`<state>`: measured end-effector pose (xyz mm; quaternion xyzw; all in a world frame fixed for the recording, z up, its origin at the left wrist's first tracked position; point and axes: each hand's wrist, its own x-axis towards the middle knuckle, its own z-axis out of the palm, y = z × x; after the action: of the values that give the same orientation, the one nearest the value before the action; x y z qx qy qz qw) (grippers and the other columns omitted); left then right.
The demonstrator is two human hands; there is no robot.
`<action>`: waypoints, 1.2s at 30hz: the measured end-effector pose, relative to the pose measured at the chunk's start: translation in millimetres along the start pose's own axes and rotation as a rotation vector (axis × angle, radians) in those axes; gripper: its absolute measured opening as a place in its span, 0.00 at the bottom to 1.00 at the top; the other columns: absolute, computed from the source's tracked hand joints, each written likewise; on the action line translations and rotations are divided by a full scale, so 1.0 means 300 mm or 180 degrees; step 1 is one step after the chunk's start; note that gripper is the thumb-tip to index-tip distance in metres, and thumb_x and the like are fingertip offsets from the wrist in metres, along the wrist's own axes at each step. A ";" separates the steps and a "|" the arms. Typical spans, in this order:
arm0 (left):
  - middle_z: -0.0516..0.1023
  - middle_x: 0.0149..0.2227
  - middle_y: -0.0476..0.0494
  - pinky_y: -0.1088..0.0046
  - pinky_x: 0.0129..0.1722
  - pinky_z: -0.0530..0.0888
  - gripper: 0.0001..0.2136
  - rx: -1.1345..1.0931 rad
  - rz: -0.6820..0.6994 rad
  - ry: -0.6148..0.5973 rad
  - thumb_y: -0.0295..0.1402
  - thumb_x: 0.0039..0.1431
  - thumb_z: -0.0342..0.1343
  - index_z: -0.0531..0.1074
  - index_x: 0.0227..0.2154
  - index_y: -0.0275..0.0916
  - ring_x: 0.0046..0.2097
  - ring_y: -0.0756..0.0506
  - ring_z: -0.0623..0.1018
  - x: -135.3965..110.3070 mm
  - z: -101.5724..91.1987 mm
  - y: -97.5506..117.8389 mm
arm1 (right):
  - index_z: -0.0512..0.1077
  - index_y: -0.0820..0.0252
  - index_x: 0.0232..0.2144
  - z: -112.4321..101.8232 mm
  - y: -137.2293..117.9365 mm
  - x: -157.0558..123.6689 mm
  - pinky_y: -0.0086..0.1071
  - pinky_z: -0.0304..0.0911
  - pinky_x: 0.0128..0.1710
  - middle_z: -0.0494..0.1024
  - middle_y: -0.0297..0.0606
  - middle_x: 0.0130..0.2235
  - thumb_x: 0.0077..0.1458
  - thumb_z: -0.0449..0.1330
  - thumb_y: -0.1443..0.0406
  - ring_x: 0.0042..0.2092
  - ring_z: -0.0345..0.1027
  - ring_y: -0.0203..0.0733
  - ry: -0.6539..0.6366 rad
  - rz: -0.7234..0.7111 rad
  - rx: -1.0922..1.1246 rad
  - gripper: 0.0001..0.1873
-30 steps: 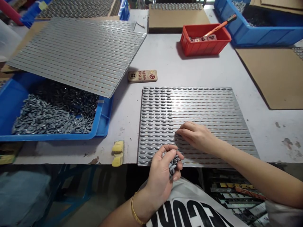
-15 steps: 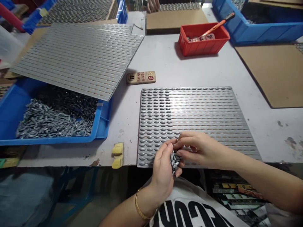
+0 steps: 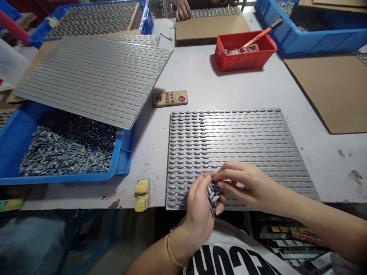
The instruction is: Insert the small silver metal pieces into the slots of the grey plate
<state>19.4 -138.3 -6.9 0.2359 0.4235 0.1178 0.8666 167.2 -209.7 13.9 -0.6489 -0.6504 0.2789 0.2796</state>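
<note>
My left hand (image 3: 200, 204) is cupped palm up around a small heap of grey spindle-shaped pieces (image 3: 212, 194), in front of the board's near edge. My right hand (image 3: 246, 184) reaches in from the right, thumb and fingers pinched at the top of that heap; whether a piece is between the fingertips is hidden. Beneath both hands lies a grey grooved board (image 3: 252, 145). Similar pieces sit in rows across its left part and along its far edge, while the other visible grooves hold none.
At left, a blue bin (image 3: 114, 162) holds many loose pieces, with another grooved board (image 3: 94, 80) resting over it. Also around are a yellow block (image 3: 142, 194), a printed tile (image 3: 170, 98), a red box (image 3: 243, 63) and cardboard (image 3: 327, 91). A co-worker's hand (image 3: 182, 10) is at the far side.
The whole view has shifted slightly, so the table sits lower in the picture. Both hands stay together at the heap, and more of the pieces in my left palm show now.
</note>
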 end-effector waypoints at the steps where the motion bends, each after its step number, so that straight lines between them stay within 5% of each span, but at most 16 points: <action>1: 0.69 0.29 0.48 0.82 0.15 0.57 0.10 -0.0034 0.0004 0.0002 0.37 0.61 0.51 0.72 0.37 0.36 0.25 0.53 0.70 0.003 0.003 0.004 | 0.72 0.56 0.47 -0.002 -0.005 -0.003 0.32 0.63 0.32 0.73 0.41 0.37 0.64 0.52 0.66 0.36 0.66 0.40 0.0106 -0.0049 0.0001 0.12; 6: 0.70 0.29 0.47 0.81 0.15 0.57 0.12 -0.0035 -0.0025 0.0028 0.39 0.61 0.51 0.73 0.36 0.35 0.24 0.53 0.69 0.020 0.010 0.015 | 0.71 0.55 0.50 -0.009 -0.013 -0.009 0.35 0.64 0.37 0.73 0.45 0.44 0.62 0.54 0.66 0.41 0.67 0.43 0.0046 -0.0277 -0.0357 0.14; 15: 0.68 0.25 0.49 0.80 0.14 0.54 0.10 -0.0080 -0.0084 0.0025 0.38 0.58 0.53 0.72 0.30 0.36 0.23 0.52 0.67 0.024 0.020 -0.003 | 0.72 0.60 0.38 -0.006 0.002 0.023 0.32 0.59 0.31 0.71 0.40 0.34 0.63 0.52 0.68 0.34 0.63 0.39 -0.0278 -0.0135 -0.0551 0.09; 22: 0.68 0.28 0.48 0.81 0.14 0.55 0.10 -0.0067 0.0002 -0.0057 0.38 0.58 0.53 0.74 0.34 0.35 0.25 0.53 0.68 0.028 0.013 0.010 | 0.70 0.59 0.40 -0.004 0.018 0.002 0.31 0.62 0.36 0.74 0.41 0.38 0.64 0.52 0.70 0.38 0.66 0.39 0.0104 -0.0338 -0.0013 0.07; 30: 0.67 0.30 0.49 0.82 0.15 0.54 0.09 -0.0030 -0.0065 -0.0178 0.39 0.58 0.55 0.69 0.32 0.37 0.27 0.53 0.69 0.029 0.005 0.020 | 0.71 0.59 0.41 0.009 0.031 0.010 0.29 0.61 0.30 0.73 0.37 0.31 0.64 0.52 0.70 0.33 0.66 0.37 0.0518 -0.0258 -0.0189 0.08; 36: 0.69 0.30 0.49 0.83 0.15 0.52 0.09 0.0040 -0.0214 -0.0315 0.37 0.56 0.59 0.67 0.31 0.38 0.24 0.55 0.67 0.027 -0.006 0.025 | 0.71 0.58 0.42 -0.003 0.032 -0.007 0.29 0.64 0.32 0.74 0.38 0.34 0.63 0.52 0.71 0.35 0.68 0.37 0.0513 -0.0265 0.0105 0.09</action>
<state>22.8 -128.1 -9.5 0.2325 0.3886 0.0742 0.8885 174.4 -211.7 7.6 -0.6369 -0.6474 0.2247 0.3531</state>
